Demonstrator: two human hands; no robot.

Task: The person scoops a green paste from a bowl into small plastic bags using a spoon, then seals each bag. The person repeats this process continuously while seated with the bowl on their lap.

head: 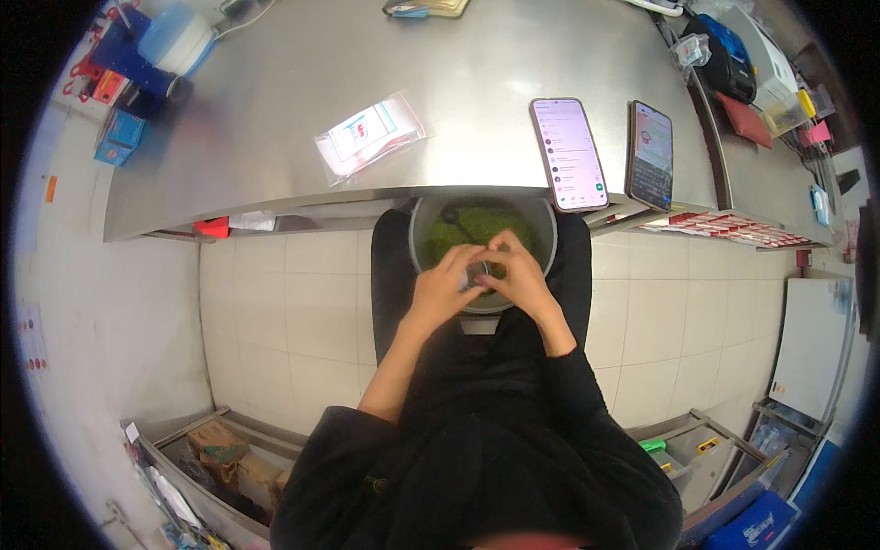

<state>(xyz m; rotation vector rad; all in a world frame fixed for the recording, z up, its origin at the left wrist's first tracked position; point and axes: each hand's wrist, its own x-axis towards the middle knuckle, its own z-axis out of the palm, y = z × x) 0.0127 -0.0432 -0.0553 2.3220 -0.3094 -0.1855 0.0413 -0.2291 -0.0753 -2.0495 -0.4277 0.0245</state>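
A large metal pot (414,240) stands between my knees, holding a green mass (509,220) of small pieces or liquid; I cannot tell which. A dark-handled ladle or spoon (470,230) lies in it, its lower end hidden by my hands. Just over the pot, my left hand (440,287) grips a small clear plastic bag or cup (476,275). The fingers of my right hand (519,275) pinch at its rim from the other side. Fingers cover much of this small item, so its contents are unclear.
Ahead is a steel table (275,137) with a zip bag of white packets (371,137). Two lit phones, one light-screened (569,155) and one darker (650,155), rest near its front edge. Behind me are low racks with cardboard (240,460) and plastic boxes (691,454).
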